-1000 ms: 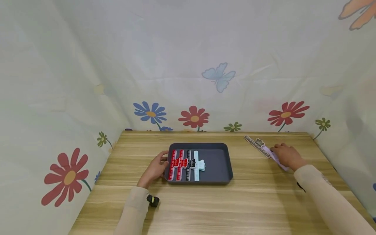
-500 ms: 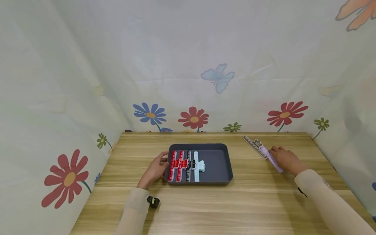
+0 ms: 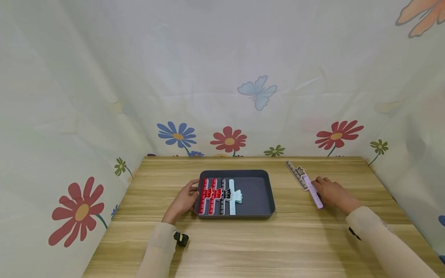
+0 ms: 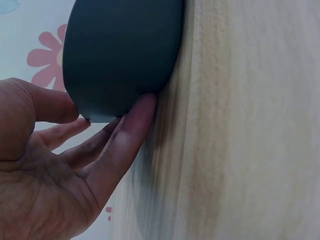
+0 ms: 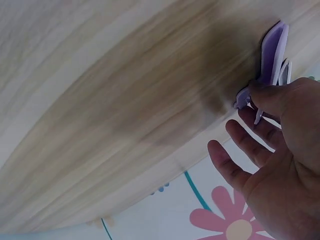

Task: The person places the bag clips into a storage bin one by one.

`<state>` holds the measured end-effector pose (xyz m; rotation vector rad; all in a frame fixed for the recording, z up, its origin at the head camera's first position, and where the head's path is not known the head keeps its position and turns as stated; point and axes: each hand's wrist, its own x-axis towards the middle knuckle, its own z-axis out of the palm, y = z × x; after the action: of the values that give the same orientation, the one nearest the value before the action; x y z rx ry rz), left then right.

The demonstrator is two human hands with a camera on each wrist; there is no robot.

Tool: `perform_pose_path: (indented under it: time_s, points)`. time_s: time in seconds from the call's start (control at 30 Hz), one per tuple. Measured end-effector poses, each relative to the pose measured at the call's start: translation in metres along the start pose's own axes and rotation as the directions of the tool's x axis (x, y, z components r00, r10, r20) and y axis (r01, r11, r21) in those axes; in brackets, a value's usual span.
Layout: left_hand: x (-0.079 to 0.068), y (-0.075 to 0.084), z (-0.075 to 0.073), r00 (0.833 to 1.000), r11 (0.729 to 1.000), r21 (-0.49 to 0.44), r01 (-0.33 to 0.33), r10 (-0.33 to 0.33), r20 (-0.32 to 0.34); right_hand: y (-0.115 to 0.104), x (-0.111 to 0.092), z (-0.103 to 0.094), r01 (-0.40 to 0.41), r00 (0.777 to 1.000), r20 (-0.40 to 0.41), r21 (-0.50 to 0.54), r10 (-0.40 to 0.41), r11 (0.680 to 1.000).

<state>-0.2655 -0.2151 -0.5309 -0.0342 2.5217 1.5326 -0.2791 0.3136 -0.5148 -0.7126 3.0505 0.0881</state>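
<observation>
Six clips [image 3: 222, 197]; right hand [image 3: 332, 193] seemingly pinches purple one [image 3: 314, 195].

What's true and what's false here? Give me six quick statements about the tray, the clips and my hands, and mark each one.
1. The left hand holds the tray. True.
2. In the tray, the black clip lies between the red clips and the light blue clip. True.
3. The tray holds three red clips. False: it holds two.
4. The right hand pinches the purple clip. True.
5. The purple clip is inside the tray. False: it is outside, to the tray's right in the head view.
6. The light blue clip is the leftmost in the tray. False: in the head view it is the rightmost.
</observation>
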Motion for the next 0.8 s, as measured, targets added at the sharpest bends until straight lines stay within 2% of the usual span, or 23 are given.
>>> perform_pose_path:
  time_s: [0.23, 0.47, 0.8]
  points:
    - [0.001, -0.002, 0.0, 1.0, 1.0, 0.006, -0.005, 0.005, -0.002, -0.008, -0.001, 0.002, -0.002, 1.0, -0.01, 0.006, 0.002, 1.0]
    - [0.0, -0.002, 0.001, 1.0, 1.0, -0.026, 0.017, -0.017, 0.004, -0.015, -0.006, 0.001, -0.033, 0.999, 0.044, 0.035, 0.031, 0.999]
    - [0.001, -0.003, 0.0, 1.0, 1.0, -0.023, 0.012, -0.012, 0.007, -0.027, -0.015, -0.007, -0.022, 1.0, -0.02, 0.012, 0.023, 1.0]
